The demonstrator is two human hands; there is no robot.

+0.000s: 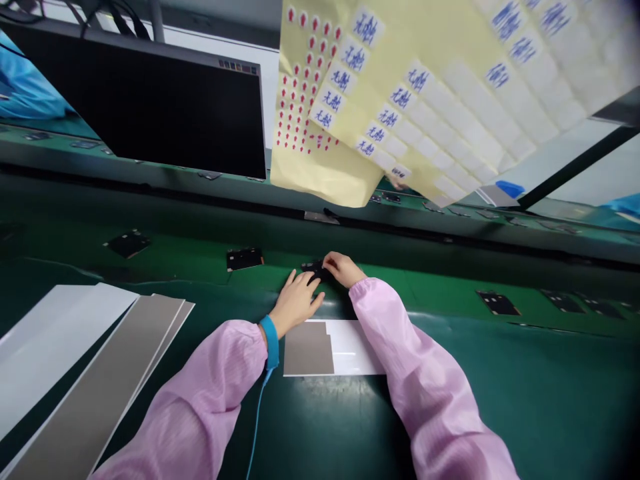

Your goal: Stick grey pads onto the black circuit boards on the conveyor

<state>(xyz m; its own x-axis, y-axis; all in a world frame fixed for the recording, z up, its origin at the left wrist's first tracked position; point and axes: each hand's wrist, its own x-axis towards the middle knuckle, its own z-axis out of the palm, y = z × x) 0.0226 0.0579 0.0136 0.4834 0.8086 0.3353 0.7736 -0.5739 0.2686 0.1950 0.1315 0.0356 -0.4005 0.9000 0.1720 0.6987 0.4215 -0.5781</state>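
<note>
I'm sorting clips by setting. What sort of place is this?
Probably an electronics assembly line. Both hands, left hand and right hand, are on a small black part on a green conveyor belt carrying similar parts. The person wears a blue wrist strap, and sticker sheets hang overhead.

A dark green bench [500,413], with a lighter green belt [430,283] running along its far side. Just in front of the belt, a flat white sheet [357,350] with a grey patch [309,349] on its left part. Far left of the white sheet, long grey strips [100,393] and a big white board [45,340] side by side. On the belt, small black plates: one [245,259] behind the sheet, one [127,243] further left, one [498,303] off to the right.
</note>
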